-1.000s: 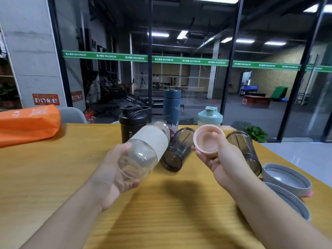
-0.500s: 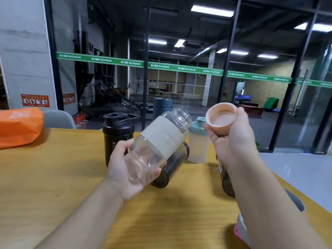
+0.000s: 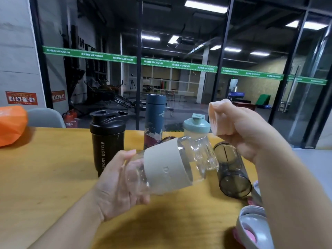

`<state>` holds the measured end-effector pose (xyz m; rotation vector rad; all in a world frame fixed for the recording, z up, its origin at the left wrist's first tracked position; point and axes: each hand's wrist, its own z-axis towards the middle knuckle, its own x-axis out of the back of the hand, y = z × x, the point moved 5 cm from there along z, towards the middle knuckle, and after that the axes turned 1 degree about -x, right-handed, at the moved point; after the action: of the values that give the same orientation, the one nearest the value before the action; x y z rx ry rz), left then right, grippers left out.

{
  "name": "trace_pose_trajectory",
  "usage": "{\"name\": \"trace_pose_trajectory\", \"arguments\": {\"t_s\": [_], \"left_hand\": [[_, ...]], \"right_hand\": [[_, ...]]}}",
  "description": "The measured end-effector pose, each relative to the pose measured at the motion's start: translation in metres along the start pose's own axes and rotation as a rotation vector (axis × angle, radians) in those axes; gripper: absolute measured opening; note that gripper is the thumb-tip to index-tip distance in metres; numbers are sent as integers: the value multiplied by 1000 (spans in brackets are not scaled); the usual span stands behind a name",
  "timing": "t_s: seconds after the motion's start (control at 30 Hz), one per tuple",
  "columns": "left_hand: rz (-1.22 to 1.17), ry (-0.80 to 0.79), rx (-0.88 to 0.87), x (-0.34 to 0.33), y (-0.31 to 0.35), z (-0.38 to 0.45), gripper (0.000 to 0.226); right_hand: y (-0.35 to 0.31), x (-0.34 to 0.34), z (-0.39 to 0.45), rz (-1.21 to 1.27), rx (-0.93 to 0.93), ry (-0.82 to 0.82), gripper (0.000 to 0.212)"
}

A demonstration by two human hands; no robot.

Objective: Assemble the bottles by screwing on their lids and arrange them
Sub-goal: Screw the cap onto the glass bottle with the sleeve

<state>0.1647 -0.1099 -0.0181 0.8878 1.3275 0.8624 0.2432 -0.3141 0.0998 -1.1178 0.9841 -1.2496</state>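
Observation:
My left hand (image 3: 116, 184) grips the base of a clear glass bottle (image 3: 168, 166) with a beige sleeve. The bottle is tilted almost flat above the table, its open neck pointing right. My right hand (image 3: 251, 133) holds a peach-pink lid (image 3: 215, 117) just above and to the right of that neck, apart from it. A dark smoky cup (image 3: 231, 171) lies on its side on the wooden table (image 3: 45, 177) under my right wrist. At the lower right a grey lid with a pink inside (image 3: 251, 229) is partly hidden by my right forearm.
At the back of the table stand a black sport bottle (image 3: 106, 139) with its lid on, a tall blue flask (image 3: 154, 121) and a small shaker with a teal lid (image 3: 196, 126). An orange bag (image 3: 10, 124) lies at the far left. A glass wall runs behind the table.
My left hand has tipped the bottle flatter, with its neck swung to the right. My right hand has turned the lid over and brought it close above the neck.

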Motion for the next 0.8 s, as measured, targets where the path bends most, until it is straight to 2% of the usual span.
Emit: {"name": "trace_pose_trajectory", "arguments": {"t_s": [0.1,0.2,0.3,0.43,0.53,0.7,0.8], "left_hand": [[-38,103,-14,8,-6,-16,45],[-39,173,-7,15,-15,-28,49],[-27,223,18,17,-25,-32,53],[12,221,16,17,-31,-29,56],[-9,231,-8,18,-31,-28,56],[-52,300,-48,22,-30,-27,46],[-49,295,-31,22,-31,-27,46]], "right_hand": [[-3,-4,-7,-43,41,-77,20],[8,-12,-13,-187,86,-194,40],[27,-13,-18,-272,88,-231,57],[38,-2,-27,-258,144,-285,60],[51,7,-34,-271,191,-307,54],[72,13,-36,-120,134,-363,74],[74,13,-38,-104,141,-409,73]]}}
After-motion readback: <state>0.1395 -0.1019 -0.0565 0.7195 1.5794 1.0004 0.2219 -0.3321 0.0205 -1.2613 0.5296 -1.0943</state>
